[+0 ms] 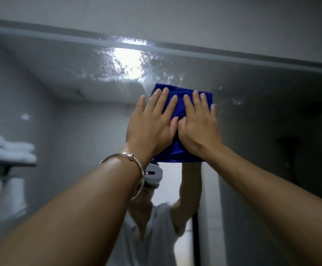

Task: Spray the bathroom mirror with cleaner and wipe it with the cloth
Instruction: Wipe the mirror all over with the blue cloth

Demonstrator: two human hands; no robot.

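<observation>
A folded blue cloth [179, 110] lies flat against the bathroom mirror [262, 116], high up near its centre. My left hand [150, 123] and my right hand [198, 127] press on it side by side, fingers straight and pointing up. White spray droplets and foam [125, 64] cling to the glass just above and left of the cloth, around a bright reflected light. A few droplets [237, 101] sit to the right of the cloth. No spray bottle is in view.
The mirror's top frame [194, 52] runs just above the wet patch, with bare wall [175, 20] over it. At the left, the mirror reflects a shelf of folded white towels [8, 150]. The mirror also reflects a person wearing a white headset [153, 174].
</observation>
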